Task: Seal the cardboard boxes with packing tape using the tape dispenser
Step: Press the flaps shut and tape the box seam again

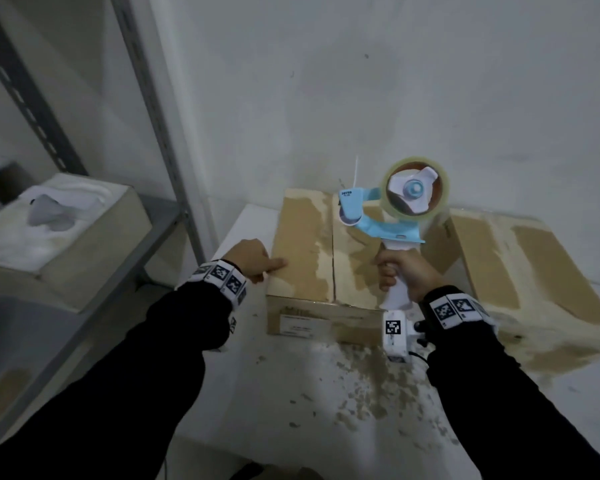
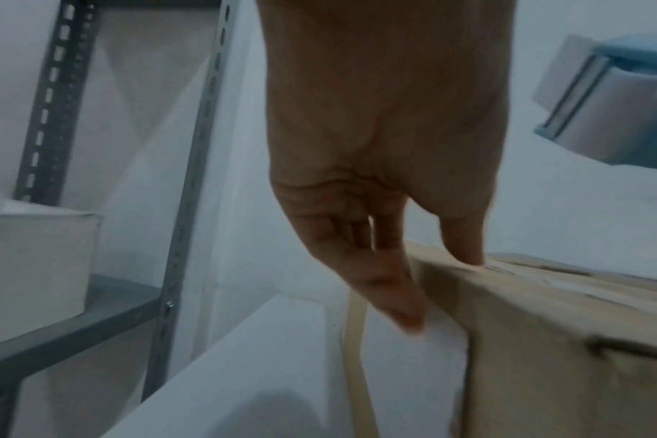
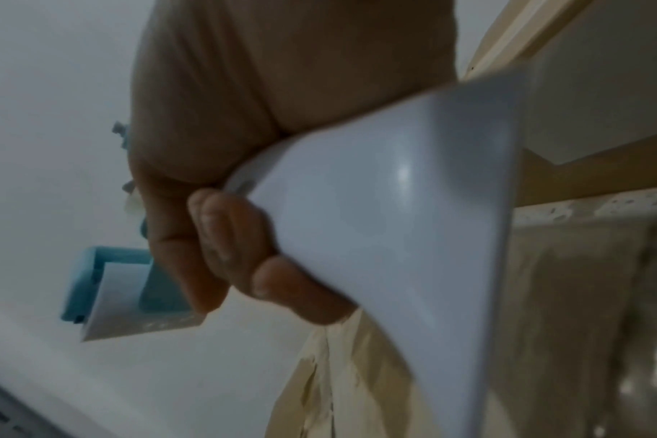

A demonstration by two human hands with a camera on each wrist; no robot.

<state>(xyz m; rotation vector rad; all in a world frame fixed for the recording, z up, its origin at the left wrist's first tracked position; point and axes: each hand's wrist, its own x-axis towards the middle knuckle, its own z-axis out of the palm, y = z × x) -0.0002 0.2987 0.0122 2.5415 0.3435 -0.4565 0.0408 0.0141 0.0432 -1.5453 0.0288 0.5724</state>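
Note:
A closed cardboard box (image 1: 309, 251) with a torn, patchy top sits on the white table (image 1: 291, 393). Its centre seam runs front to back. My left hand (image 1: 253, 259) holds the box's left edge, thumb on the top and straight fingers (image 2: 394, 296) down the left side of the box (image 2: 544, 340). My right hand (image 1: 406, 271) grips the white handle (image 3: 394, 237) of a blue and white tape dispenser (image 1: 388, 209), held above the box with its clear tape roll (image 1: 413, 190) up and its blue head (image 3: 106, 293) over the far end of the seam.
A second, flattened or open cardboard box (image 1: 520, 268) lies to the right. Torn paper scraps (image 1: 378, 393) litter the table's front. A grey metal shelf rack (image 1: 118, 258) stands at the left with a white foam-filled box (image 1: 56, 233) on it. A white wall is behind.

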